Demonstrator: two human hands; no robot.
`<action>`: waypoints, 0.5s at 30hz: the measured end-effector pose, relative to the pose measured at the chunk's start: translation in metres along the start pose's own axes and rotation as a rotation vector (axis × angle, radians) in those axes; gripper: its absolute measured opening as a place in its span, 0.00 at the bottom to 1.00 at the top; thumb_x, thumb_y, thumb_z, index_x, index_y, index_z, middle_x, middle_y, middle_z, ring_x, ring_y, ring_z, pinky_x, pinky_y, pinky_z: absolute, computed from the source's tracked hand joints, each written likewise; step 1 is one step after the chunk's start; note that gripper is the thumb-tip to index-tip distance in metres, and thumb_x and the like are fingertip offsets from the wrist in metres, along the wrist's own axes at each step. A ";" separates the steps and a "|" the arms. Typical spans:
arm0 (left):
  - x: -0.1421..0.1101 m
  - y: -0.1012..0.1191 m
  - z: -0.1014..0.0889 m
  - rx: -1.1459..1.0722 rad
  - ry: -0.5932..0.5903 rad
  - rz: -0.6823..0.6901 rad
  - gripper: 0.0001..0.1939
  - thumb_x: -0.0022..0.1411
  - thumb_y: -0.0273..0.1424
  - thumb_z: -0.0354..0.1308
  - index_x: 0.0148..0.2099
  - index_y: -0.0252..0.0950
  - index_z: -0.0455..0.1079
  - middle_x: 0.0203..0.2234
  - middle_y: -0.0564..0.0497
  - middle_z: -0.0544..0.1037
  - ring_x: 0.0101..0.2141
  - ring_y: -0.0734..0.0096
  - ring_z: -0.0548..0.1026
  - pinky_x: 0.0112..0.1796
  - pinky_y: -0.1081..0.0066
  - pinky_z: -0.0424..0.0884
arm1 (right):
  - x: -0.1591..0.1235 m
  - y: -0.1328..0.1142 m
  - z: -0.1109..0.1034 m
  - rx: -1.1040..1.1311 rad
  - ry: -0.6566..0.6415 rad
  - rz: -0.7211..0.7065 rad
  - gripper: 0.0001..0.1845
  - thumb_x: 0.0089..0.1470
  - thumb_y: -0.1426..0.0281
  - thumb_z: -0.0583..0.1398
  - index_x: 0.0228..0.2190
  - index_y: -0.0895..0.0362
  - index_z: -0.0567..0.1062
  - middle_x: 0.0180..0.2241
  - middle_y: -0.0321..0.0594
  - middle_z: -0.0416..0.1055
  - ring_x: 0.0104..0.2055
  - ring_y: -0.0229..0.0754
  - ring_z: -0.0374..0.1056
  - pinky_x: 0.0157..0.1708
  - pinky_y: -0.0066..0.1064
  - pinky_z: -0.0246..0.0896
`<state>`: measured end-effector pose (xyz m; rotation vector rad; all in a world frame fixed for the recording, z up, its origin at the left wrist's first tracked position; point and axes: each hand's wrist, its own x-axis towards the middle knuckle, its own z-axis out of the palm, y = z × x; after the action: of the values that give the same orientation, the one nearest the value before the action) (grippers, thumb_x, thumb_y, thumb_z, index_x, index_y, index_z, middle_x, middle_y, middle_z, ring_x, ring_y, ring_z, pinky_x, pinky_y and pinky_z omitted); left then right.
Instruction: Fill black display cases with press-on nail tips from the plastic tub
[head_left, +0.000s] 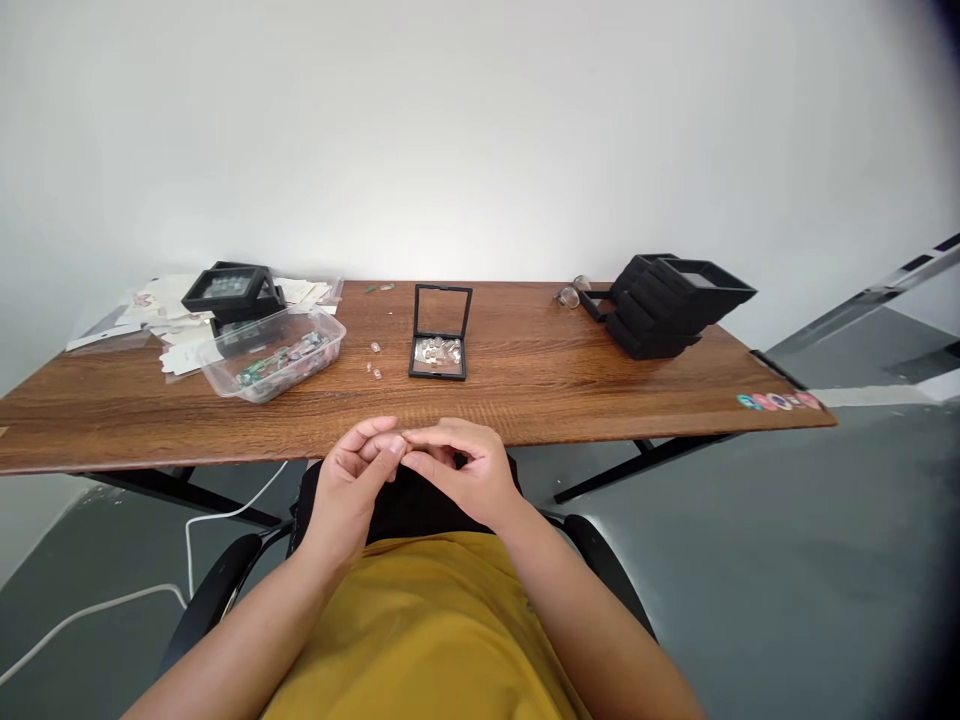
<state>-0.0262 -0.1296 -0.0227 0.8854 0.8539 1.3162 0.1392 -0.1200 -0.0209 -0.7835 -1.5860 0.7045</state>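
My left hand and my right hand meet fingertip to fingertip in front of the table's near edge. Both are pinched closed around something too small to make out. Beyond them a black display case stands with its framed lid raised and small clear pieces in its base. A few loose clear pieces lie on the wood left of the case. Farther left is a clear plastic tub holding green and whitish small packets or pieces.
Another pair of black cases sits behind the tub, among white papers and cards. A stack of black cases stands at the right, with round clear items beside it. Round stickers line the right corner of the brown table.
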 end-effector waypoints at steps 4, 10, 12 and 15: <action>0.001 0.000 0.002 -0.017 0.039 -0.017 0.21 0.53 0.40 0.78 0.46 0.39 0.79 0.25 0.57 0.78 0.26 0.84 0.69 0.33 0.82 0.70 | 0.000 -0.001 0.001 -0.052 0.031 -0.067 0.08 0.62 0.63 0.69 0.40 0.53 0.85 0.24 0.34 0.72 0.23 0.35 0.62 0.26 0.29 0.62; 0.000 0.004 0.004 -0.026 0.052 -0.059 0.24 0.50 0.40 0.79 0.47 0.39 0.80 0.27 0.55 0.81 0.26 0.83 0.70 0.31 0.82 0.69 | -0.001 -0.003 0.001 -0.118 0.030 -0.136 0.10 0.64 0.60 0.68 0.41 0.53 0.84 0.23 0.33 0.72 0.22 0.34 0.62 0.25 0.28 0.62; 0.000 0.004 0.003 -0.025 0.055 -0.068 0.25 0.50 0.40 0.79 0.49 0.39 0.79 0.28 0.55 0.81 0.25 0.83 0.69 0.31 0.81 0.69 | -0.003 -0.002 0.003 -0.149 0.041 -0.150 0.10 0.64 0.60 0.68 0.42 0.53 0.84 0.22 0.32 0.71 0.22 0.34 0.62 0.26 0.28 0.62; 0.001 0.002 0.001 -0.020 0.047 -0.085 0.24 0.52 0.41 0.78 0.49 0.40 0.79 0.28 0.56 0.81 0.25 0.84 0.68 0.31 0.82 0.68 | -0.005 -0.001 0.006 -0.205 0.054 -0.169 0.08 0.65 0.63 0.67 0.43 0.53 0.84 0.21 0.32 0.70 0.22 0.34 0.63 0.27 0.28 0.63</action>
<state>-0.0261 -0.1281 -0.0204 0.7974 0.9038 1.2733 0.1332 -0.1244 -0.0241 -0.7989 -1.6704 0.4003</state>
